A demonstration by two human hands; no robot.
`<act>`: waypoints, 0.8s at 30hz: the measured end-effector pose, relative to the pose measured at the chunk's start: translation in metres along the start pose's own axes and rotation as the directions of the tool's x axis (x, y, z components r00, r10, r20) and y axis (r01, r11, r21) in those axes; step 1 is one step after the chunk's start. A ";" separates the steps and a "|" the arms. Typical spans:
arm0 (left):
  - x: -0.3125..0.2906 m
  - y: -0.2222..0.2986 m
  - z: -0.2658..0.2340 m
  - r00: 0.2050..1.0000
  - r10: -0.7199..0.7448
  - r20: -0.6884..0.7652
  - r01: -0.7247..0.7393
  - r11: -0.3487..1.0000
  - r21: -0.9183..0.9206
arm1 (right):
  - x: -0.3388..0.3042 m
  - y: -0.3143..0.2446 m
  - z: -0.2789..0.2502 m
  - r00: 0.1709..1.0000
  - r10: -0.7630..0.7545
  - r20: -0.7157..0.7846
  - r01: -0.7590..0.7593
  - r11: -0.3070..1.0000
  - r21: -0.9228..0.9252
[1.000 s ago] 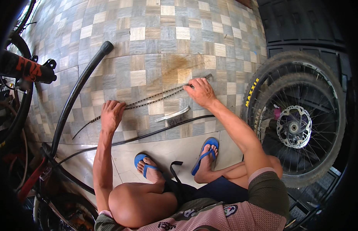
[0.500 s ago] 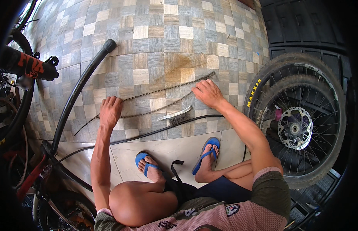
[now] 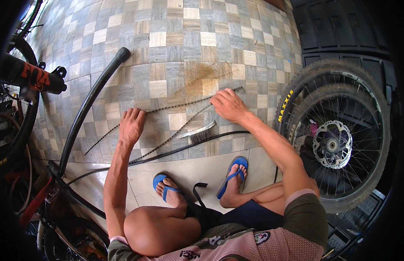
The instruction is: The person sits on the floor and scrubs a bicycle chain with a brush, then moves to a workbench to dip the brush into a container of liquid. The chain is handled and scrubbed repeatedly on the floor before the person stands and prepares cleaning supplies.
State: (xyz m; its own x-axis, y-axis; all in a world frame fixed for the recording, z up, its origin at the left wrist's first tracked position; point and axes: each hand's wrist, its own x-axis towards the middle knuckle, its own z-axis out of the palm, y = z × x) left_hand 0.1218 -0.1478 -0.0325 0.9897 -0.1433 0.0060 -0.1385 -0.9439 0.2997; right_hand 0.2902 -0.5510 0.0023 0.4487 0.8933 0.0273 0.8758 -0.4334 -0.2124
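Note:
A dark bicycle chain (image 3: 179,105) stretches across the tiled floor between my hands. My left hand (image 3: 132,126) is closed on this strand with its fingers pressed down, and a length of it trails out to the lower left. Over the strand's right part, my right hand (image 3: 229,105) is closed, and a short end sticks out past the fingers. A second chain strand (image 3: 180,129) slants from under my right hand down to the lower left, near my left forearm. Whether both strands are one chain I cannot tell. Below them lies a brush (image 3: 197,132) with a pale handle and dark bristles.
A thin black hose (image 3: 167,151) curves across the floor by my feet. A thick black tube (image 3: 86,104) arcs at left, beside bicycle parts including a fork (image 3: 30,75). Bicycle wheels with knobbly tires (image 3: 376,143) lean at right. A brown stain (image 3: 204,74) marks the tiles.
My left hand has slid right along the upper strand; my right hand has shifted slightly left and down. The lower strand's left end has swung down toward the hose.

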 end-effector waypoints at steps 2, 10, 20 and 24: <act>-0.003 -0.003 0.002 1.000 -0.027 -0.016 0.027 1.000 -0.006 | -0.001 0.004 -0.017 0.999 -0.028 -0.034 0.029 0.999 0.032; -0.019 -0.033 -0.008 0.985 -0.140 -0.102 0.147 0.987 0.065 | -0.040 0.043 -0.081 0.968 -0.038 0.249 0.035 0.999 0.018; -0.024 -0.058 -0.025 0.966 -0.210 -0.154 0.226 0.970 0.095 | -0.100 0.085 -0.047 0.902 0.271 0.336 -0.203 0.953 -0.224; -0.020 -0.054 -0.031 0.958 -0.269 -0.099 0.279 0.953 0.119 | -0.105 0.086 -0.048 0.920 0.285 0.267 -0.225 0.946 -0.235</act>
State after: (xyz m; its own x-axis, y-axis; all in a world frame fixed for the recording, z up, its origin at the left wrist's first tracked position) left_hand 0.1101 -0.0850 -0.0187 0.9891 0.1457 0.0194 0.1402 -0.9747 0.1738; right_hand 0.3272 -0.6876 0.0276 0.6154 0.7303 -0.2966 0.7689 -0.6390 0.0221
